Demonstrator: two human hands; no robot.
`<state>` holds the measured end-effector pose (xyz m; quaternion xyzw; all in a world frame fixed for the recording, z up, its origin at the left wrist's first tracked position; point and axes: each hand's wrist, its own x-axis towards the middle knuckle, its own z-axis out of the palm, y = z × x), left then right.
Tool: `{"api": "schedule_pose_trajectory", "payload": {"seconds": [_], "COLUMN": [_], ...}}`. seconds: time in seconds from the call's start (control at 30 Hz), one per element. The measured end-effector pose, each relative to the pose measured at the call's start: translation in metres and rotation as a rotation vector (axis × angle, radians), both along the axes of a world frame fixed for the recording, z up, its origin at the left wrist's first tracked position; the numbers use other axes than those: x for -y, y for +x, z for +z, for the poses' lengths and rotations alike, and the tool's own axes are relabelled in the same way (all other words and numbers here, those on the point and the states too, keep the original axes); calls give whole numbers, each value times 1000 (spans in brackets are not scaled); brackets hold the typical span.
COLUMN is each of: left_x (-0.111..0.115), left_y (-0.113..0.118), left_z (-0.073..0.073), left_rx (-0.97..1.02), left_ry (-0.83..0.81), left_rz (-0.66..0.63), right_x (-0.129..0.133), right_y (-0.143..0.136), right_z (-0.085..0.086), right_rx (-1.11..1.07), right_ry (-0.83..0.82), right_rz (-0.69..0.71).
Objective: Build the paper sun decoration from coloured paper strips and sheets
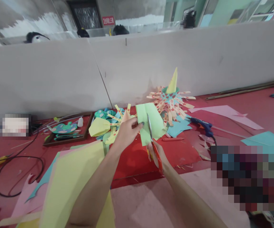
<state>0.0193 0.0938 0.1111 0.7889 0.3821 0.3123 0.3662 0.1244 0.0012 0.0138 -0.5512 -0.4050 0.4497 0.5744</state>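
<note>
My left hand (128, 129) pinches the left edge of a light green sheet of paper (156, 122), which is held up above the table. A pair of scissors (156, 155) with red handles is in my right hand (159, 152), fingers wrapped around the grips. The scissors' blade lies across the green paper, pointing up and away from me. Whether the blades are fully closed is hard to tell. Under my hands lies a red sheet (132, 163). Just behind them are yellow paper strips with red stars (118, 110) and a yellow paper piece (99, 126).
A spiky paper model with a yellow cone (172, 84) stands by the grey partition (56, 69). A blue glue gun (202, 124) lies to the right. At left are a wooden tray (67, 142), a black cable (42, 171) and stacked yellow sheets (76, 180).
</note>
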Motion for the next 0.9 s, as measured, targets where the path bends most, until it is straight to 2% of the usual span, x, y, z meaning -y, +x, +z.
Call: {"api": "schedule_pose_trajectory", "payload": {"seconds": [0.37, 0.67, 0.77, 0.9], "left_x": [-2, -2, -2, -4], "left_y": [0, -2, -1, 0], "left_z": [-4, -1, 0, 0], "left_rx": [17, -7, 19, 24], "left_ry": [-13, -15, -21, 66], "left_rz": [-1, 13, 85, 219], "right_x": [3, -1, -2, 0], "right_y": [-1, 2, 3, 3], "right_z": [10, -2, -4, -4], "right_rx": [24, 147, 181, 184], "right_ry": [-35, -9, -9, 1], "right_rz": [-10, -45, -29, 0]}}
